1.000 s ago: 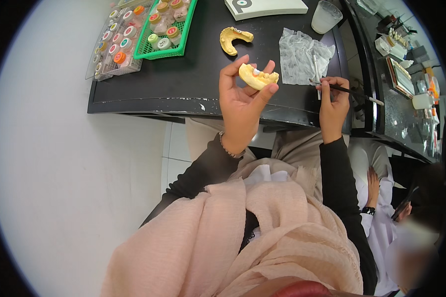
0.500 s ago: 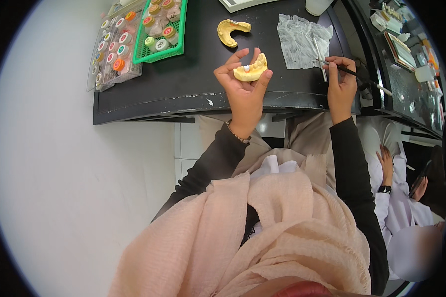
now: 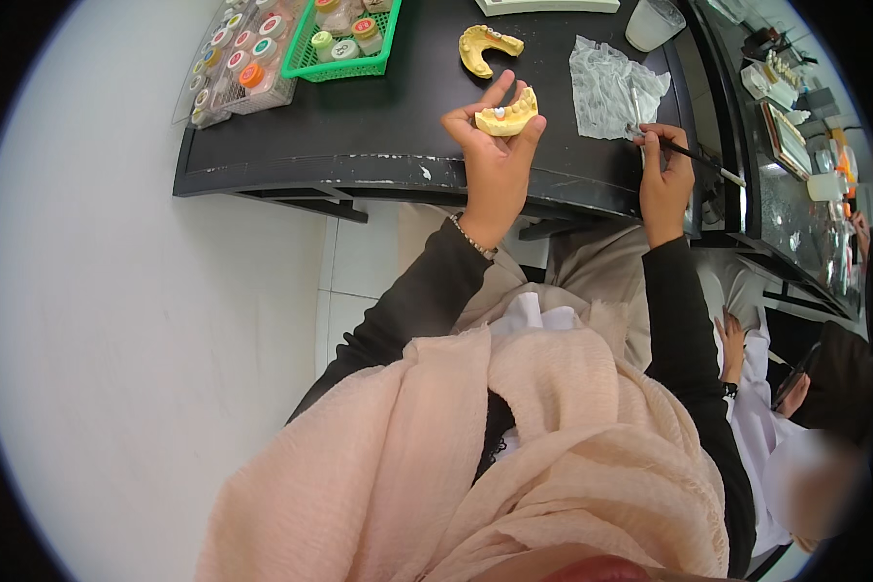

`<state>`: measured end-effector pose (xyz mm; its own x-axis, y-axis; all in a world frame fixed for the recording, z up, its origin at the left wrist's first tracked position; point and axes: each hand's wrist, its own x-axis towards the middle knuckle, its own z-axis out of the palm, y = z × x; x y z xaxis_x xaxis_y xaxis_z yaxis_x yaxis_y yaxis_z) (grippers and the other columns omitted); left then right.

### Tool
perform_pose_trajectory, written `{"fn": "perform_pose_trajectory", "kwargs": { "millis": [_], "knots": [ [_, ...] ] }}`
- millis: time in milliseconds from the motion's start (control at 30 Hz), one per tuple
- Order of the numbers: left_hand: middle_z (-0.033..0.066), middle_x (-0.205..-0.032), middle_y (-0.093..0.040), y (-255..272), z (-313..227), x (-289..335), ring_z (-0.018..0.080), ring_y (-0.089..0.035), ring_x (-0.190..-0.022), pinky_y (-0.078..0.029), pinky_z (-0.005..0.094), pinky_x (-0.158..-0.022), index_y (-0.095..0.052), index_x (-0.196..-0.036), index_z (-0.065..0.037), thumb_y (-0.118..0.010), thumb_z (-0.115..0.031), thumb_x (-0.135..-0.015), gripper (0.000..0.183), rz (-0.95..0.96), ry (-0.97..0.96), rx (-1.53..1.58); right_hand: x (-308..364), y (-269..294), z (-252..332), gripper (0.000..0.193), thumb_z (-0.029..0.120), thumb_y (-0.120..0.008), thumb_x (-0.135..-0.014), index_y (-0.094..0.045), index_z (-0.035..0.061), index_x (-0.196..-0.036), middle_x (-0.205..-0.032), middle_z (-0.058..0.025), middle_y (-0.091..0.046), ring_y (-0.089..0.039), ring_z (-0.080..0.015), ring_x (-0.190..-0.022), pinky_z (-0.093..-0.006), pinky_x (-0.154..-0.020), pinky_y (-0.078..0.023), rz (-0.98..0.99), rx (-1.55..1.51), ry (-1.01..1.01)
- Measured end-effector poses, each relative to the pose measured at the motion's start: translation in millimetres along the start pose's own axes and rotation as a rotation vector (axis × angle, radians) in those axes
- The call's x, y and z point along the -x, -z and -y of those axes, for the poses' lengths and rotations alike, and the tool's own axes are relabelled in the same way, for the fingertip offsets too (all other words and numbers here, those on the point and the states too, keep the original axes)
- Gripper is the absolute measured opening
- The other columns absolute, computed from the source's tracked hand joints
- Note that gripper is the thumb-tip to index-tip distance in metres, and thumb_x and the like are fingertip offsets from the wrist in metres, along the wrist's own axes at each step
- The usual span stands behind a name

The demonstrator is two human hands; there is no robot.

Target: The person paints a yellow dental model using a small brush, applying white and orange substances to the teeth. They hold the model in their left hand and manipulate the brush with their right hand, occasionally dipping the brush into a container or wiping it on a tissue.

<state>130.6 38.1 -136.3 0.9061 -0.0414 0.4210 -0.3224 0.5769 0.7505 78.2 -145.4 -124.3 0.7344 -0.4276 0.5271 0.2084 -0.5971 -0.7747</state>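
My left hand (image 3: 498, 179) holds up a yellow dental cast (image 3: 506, 120) between thumb and fingers, above the table's front part. One white tooth stands out among the cast's yellow ones. In my right hand (image 3: 667, 189) is a thin tool with a black handle (image 3: 687, 151) and a pale rear end, pinched between thumb and fingers. Its working tip is hard to make out by the fingertips. Just beyond that hand lies a crumpled whitish sheet (image 3: 603, 89), with a slim light-coloured instrument (image 3: 635, 103) on it. A second yellow cast, horseshoe-shaped (image 3: 471, 54), rests farther back.
At the far left, a green basket (image 3: 338, 71) and a clear box (image 3: 274, 95) hold several lidded jars. A whitish cup (image 3: 653, 23) and a white tray's edge (image 3: 549, 6) are at the back of the black table (image 3: 407, 116). A person in white (image 3: 752, 427) sits at right.
The view has shifted, so the table's things sit higher and farther right. Relative to the sheet, my right hand has moved left, and the tool's tip no longer shows plainly. Both holds continue.
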Motion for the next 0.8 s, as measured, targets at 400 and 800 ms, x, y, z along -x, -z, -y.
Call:
{"fn": "perform_pose_trajectory", "kwargs": {
  "millis": [400, 800],
  "knots": [
    [0.0275, -0.125, -0.039, -7.1, 0.7, -0.6, 0.0200, -0.047, -0.108, -0.042, 0.0286, -0.092, -0.019, -0.095, -0.007, -0.057, 0.002, -0.081, 0.041, -0.092, 0.011, -0.149, -0.3, 4.0, -2.7, 0.012, 0.013, -0.051, -0.086, -0.055, 0.0019, -0.086, -0.074, -0.0100, -0.061, -0.060, -0.0194, -0.072, -0.0293, -0.066, -0.043, 0.003, 0.035, 0.013],
    [0.0270, -0.122, -0.043, -8.0, -2.3, 2.2, 0.0210, -0.048, -0.109, -0.040, 0.0293, -0.094, -0.021, -0.094, -0.008, -0.059, 0.002, -0.080, 0.042, -0.059, -0.007, -0.062, 1.9, 1.2, 2.7, 0.012, 0.015, -0.053, -0.084, -0.055, 0.0030, -0.085, -0.078, -0.0105, -0.056, -0.053, -0.0286, -0.073, -0.0361, -0.075, -0.037, 0.070, 0.250, 0.280]
  ]
}}
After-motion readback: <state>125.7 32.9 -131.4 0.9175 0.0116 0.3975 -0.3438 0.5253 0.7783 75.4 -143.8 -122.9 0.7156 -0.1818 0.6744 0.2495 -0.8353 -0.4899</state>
